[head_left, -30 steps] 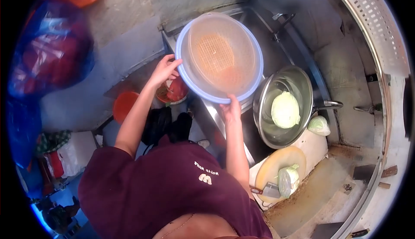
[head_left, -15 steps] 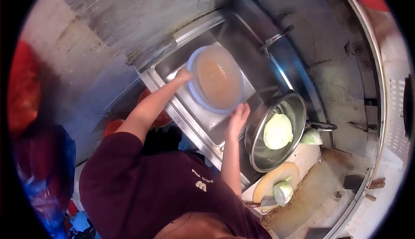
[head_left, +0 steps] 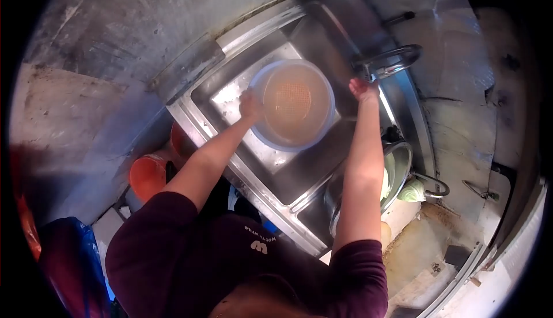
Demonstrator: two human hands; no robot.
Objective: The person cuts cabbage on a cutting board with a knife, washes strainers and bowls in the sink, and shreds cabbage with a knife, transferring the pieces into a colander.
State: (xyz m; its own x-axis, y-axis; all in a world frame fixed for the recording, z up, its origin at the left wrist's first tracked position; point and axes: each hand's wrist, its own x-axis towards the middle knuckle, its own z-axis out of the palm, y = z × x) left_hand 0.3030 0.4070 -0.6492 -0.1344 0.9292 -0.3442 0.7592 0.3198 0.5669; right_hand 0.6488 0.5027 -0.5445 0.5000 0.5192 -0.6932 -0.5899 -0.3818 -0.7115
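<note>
A round pale blue plastic basin [head_left: 264,131] stands in the metal sink, holding cloudy liquid. Through the liquid, an orange-brown perforated or grid pattern shows at its middle. My left hand [head_left: 251,105], slightly blurred, is closed at the basin's left rim. My right hand [head_left: 364,89] is raised at the sink's far right side, its fingers curled at the foot of the metal tap [head_left: 400,59]. The hand partly hides where it meets the tap. No water stream is visible from the spout.
A metal bowl [head_left: 408,160] with a cabbage [head_left: 385,184] sits right of the sink, partly behind my right forearm. Another cabbage piece [head_left: 412,191] lies beside it, near a second tap [head_left: 439,187]. An orange bucket [head_left: 148,175] stands on the floor at left.
My right hand has left the basin's lower right side and moved up and right to the tap. The basin has gone from tilted to more level; my left hand stays at its rim.
</note>
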